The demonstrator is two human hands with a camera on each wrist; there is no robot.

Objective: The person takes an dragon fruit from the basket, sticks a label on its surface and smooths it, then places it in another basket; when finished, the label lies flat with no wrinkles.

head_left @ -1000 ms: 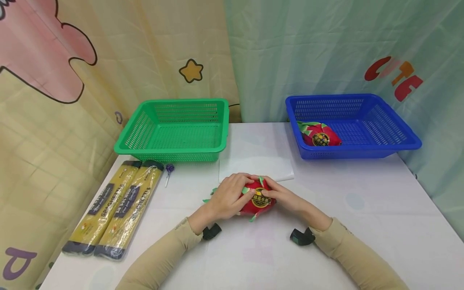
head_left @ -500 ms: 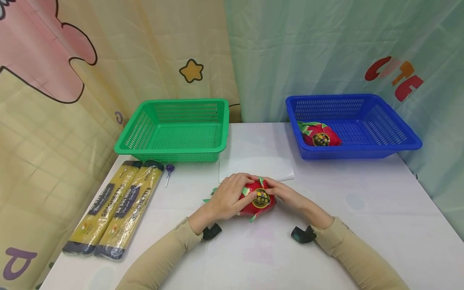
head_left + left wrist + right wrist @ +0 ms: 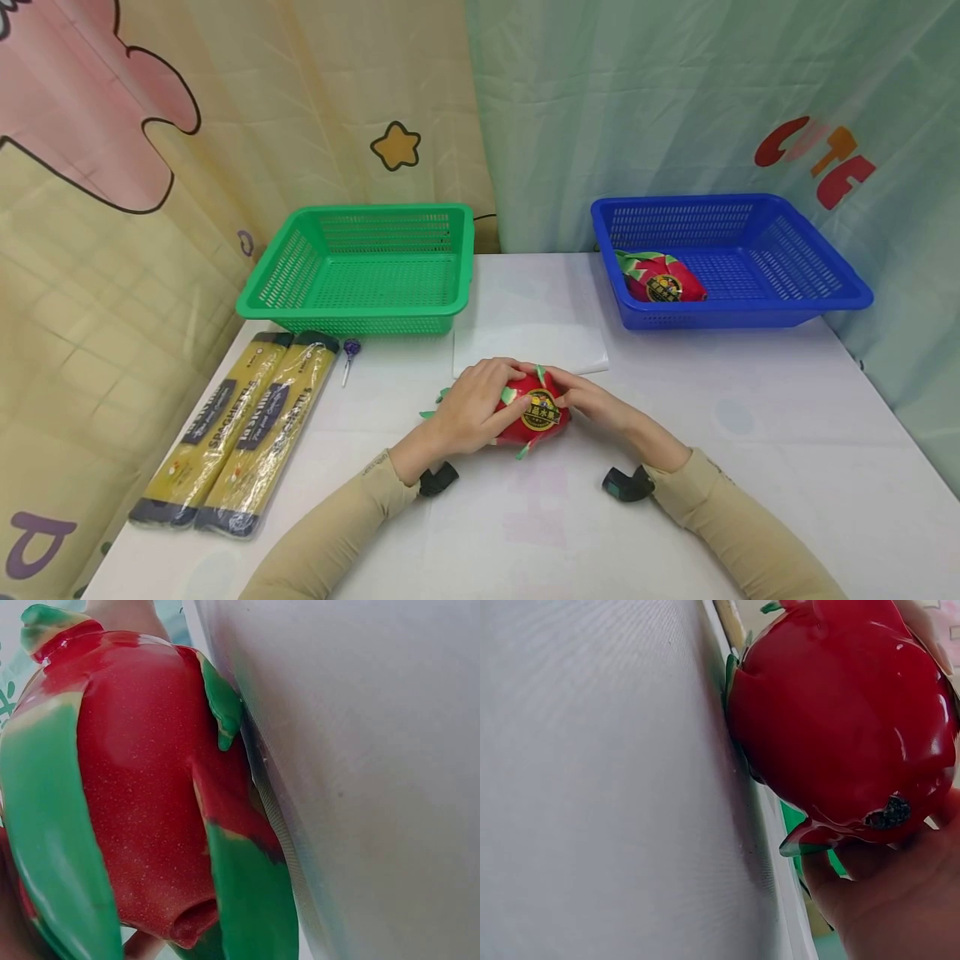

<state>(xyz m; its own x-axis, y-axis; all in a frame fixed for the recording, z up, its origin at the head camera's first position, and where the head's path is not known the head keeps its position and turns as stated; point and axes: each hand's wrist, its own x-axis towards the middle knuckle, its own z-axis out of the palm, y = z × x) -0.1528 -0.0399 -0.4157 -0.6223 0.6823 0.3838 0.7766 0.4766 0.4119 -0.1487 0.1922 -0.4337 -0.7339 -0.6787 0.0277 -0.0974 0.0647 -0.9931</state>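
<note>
A red dragon fruit (image 3: 511,432) with green-tipped scales lies on the white table, bearing a round black and gold label (image 3: 541,410). The left hand (image 3: 474,406) lies over its leafy end and grips it, thumb along the near side. At the opposite end the right hand (image 3: 600,408) holds the fruit, its thumb by the label's right edge and its fingers round the far side. The left wrist view shows the long green scales (image 3: 49,832) close up. In the right wrist view, the dark blossom scar (image 3: 889,813) faces the right palm.
A green basket (image 3: 352,313) stands at back left, a blue basket (image 3: 720,316) at back right with another dragon fruit (image 3: 663,279) inside. Two spaghetti packs (image 3: 266,442) and a purple lollipop (image 3: 352,349) lie left. A flat white sheet (image 3: 530,346) lies behind the hands.
The right thumb has slid right, off the label to its edge, so more of the label shows. The left hand and the fruit have stayed in place.
</note>
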